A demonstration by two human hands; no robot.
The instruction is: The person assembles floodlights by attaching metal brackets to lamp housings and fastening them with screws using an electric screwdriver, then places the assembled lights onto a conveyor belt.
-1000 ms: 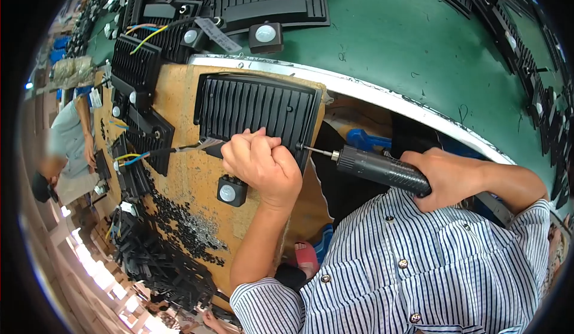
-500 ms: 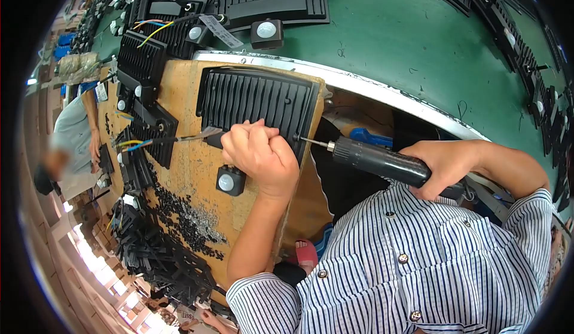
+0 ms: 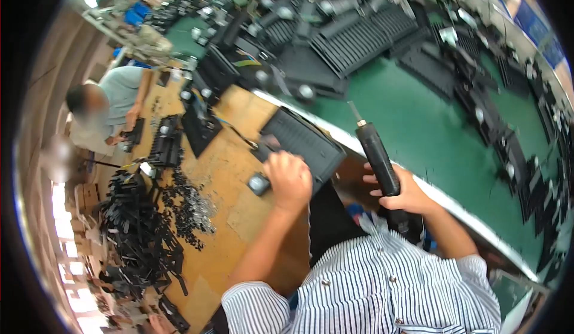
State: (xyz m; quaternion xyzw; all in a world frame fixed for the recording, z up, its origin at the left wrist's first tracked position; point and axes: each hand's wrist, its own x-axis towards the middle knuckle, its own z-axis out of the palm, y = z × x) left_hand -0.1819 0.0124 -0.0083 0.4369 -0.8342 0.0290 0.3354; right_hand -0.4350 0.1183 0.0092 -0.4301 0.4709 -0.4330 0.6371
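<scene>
A black ribbed housing (image 3: pixel 305 144) lies on the wooden bench top. My left hand (image 3: pixel 289 180) is closed at its near left edge, over the black bracket there; what the fingers hold is hidden. A black sensor block with a white dome (image 3: pixel 258 183) sits just left of that hand, and a cable with coloured wires (image 3: pixel 236 132) runs off to the upper left. My right hand (image 3: pixel 408 192) is wrapped round a black electric screwdriver (image 3: pixel 376 155). The screwdriver's bit points up and away from the housing, over the green surface.
Small black and silver screws (image 3: pixel 191 208) are scattered on the bench, beside a heap of black brackets (image 3: pixel 134 220). Many black housings (image 3: pixel 365 38) cover parts of the green table (image 3: pixel 418 125). Another person (image 3: pixel 116 98) is at the left, hands on a black part.
The screwdriver has come off the screw at the housing's right edge and swung upright. The view has turned and shows more of the green table. My left hand stays at the housing.
</scene>
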